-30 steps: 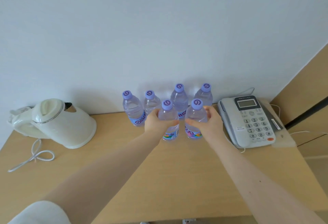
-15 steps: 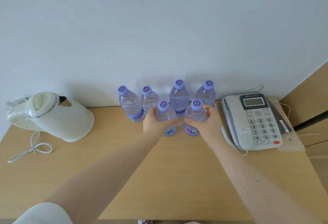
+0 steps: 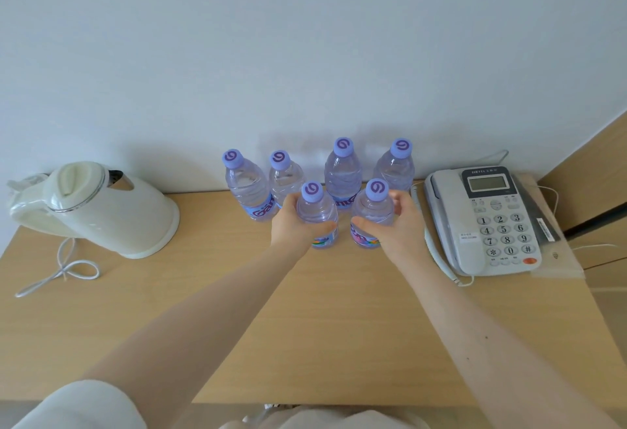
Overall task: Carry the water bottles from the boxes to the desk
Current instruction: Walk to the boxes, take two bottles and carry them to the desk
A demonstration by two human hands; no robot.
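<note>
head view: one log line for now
left hand: grips front-left bottle | right hand: grips front-right bottle | both standing on desk | four bottles behind

Head camera, looking steeply down, desk [image 3: 305, 326] near.

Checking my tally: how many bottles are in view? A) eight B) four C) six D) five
C: four bottles stand along the wall, and the left hand and right hand each grip another bottle in front.

White kettle [image 3: 112, 214] at left, grey telephone [image 3: 492, 225] at right
</note>
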